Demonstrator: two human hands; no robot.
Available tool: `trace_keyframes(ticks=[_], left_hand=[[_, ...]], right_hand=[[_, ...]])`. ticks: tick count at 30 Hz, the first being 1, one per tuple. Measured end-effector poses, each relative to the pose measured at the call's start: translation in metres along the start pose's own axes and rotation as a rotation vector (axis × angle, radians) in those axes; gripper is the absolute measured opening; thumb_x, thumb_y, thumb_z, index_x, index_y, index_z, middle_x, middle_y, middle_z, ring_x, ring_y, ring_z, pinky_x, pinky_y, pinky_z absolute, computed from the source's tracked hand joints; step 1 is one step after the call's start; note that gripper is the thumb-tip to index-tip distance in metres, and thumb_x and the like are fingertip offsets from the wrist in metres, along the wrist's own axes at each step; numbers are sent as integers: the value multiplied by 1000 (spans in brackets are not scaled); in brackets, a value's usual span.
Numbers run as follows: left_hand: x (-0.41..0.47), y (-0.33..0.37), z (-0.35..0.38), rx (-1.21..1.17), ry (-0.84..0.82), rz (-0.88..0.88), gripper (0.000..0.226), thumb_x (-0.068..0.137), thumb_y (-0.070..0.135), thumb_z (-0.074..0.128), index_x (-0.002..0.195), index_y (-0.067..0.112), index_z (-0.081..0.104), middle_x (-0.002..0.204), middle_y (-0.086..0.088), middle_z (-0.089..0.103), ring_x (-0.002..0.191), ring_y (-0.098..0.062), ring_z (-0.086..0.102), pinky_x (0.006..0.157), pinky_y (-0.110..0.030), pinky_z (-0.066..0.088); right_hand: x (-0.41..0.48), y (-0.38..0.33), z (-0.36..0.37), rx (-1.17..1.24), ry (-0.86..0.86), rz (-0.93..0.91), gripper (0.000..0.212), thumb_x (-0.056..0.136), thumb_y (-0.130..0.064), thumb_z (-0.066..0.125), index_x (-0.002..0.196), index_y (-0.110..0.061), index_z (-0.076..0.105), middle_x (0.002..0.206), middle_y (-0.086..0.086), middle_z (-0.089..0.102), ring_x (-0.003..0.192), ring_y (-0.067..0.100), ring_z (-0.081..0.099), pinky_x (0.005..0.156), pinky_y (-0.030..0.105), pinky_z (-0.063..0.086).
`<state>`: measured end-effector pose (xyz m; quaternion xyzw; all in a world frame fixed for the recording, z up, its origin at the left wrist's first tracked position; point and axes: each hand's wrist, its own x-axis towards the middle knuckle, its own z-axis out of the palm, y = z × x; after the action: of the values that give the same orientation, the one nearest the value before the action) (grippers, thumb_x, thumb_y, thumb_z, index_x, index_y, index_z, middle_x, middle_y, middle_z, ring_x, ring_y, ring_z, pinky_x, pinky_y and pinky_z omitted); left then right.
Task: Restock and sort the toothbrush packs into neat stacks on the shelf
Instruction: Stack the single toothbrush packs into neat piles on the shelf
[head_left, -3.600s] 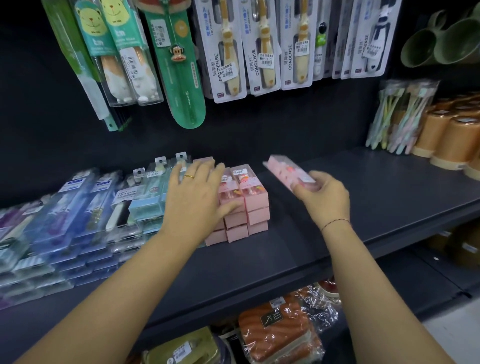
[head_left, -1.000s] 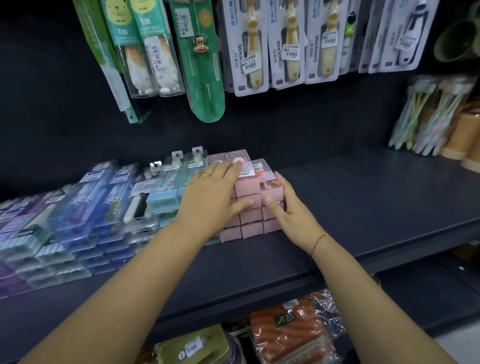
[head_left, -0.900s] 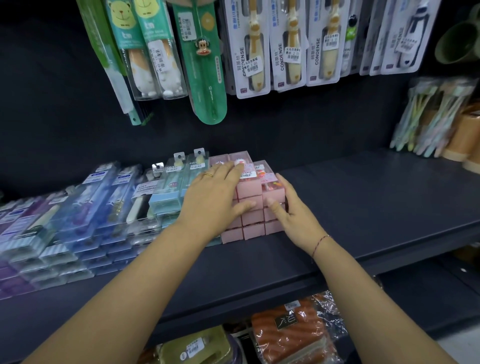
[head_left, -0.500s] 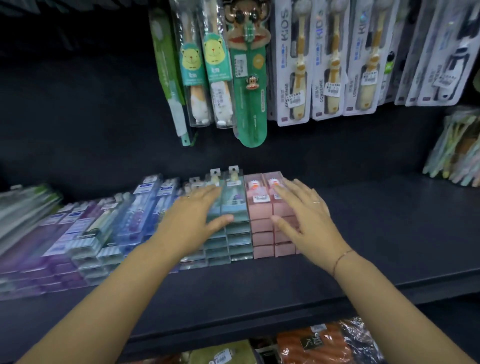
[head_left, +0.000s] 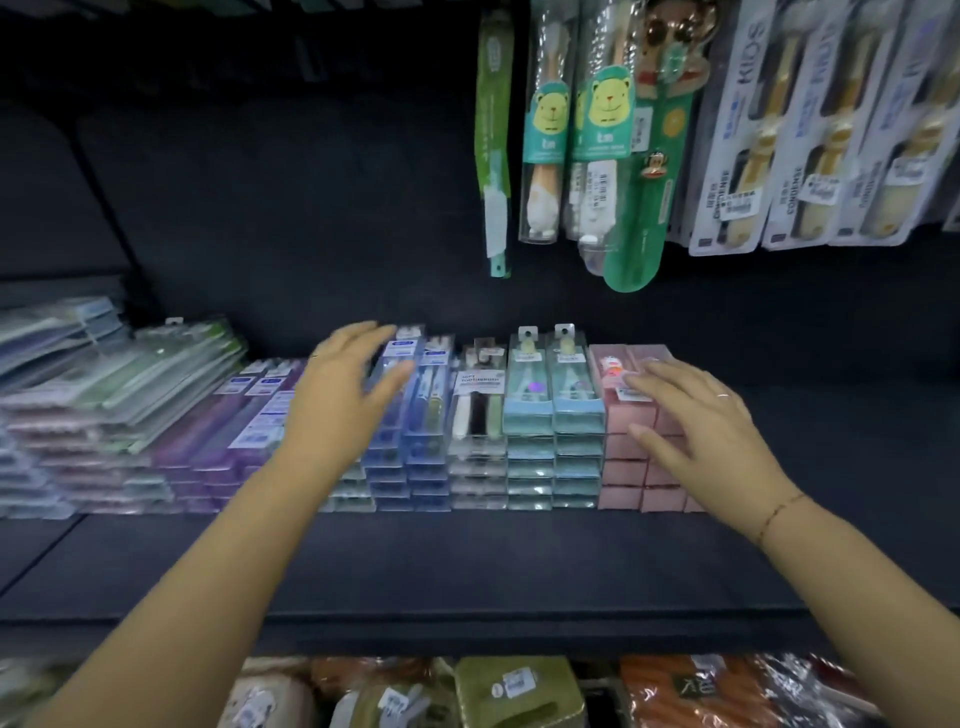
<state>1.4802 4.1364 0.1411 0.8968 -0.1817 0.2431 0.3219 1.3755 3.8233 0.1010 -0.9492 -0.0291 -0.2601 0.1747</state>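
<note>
I take the pink toothbrush packs (head_left: 626, 447) as my landmark: two squared stacks at the right end of the row, set back on the dark shelf (head_left: 467, 566).

Far to their left I see slumped stacks of green and clear packs (head_left: 130, 384), then purple packs (head_left: 244, 421) lying flat in low piles. My left hand (head_left: 337, 410) comes next, forearm rising from the lower left, wrist bent back, fingers spread and loose with nothing in them. It is blurred, and I cannot tell whether the palm touches the blue packs (head_left: 415, 415) beneath the fingertips or hovers just above.

Closer to the pink stacks stand the white soft-toothbrush packs (head_left: 478, 410), then the light teal packs (head_left: 553, 405), which sit directly against the pink ones.

My right hand (head_left: 701, 415) lies over the pink stacks, palm down, fingers splayed across the top pack and thumb (head_left: 649, 439) against the front faces; flat and unclenched, grasping nothing. A ring shows on one finger and a thin bracelet (head_left: 779, 512) at the wrist.

Above the pink stacks, hanging kids' toothbrush cards (head_left: 608, 130) line the back wall.
</note>
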Motion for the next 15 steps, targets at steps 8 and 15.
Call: trace_keyframes(ticks=[8,15], left_hand=[[2,-21,-8,-271,-219,-465,57,88,39,70,135,10,57,127,-5,63,105,-13,55,90,-26,39],[-1,-32,-10,-531,-189,-549,19,96,20,61,108,8,70,105,-12,71,94,-26,65,96,-43,51]], right_hand=[[19,-43,7,23,127,-48,28,94,-22,63,120,-14,68,124,4,66,122,26,55,114,36,29],[54,-173,64,357,-170,-131,51,92,-21,65,141,-18,50,145,-1,48,133,14,42,110,16,23]])
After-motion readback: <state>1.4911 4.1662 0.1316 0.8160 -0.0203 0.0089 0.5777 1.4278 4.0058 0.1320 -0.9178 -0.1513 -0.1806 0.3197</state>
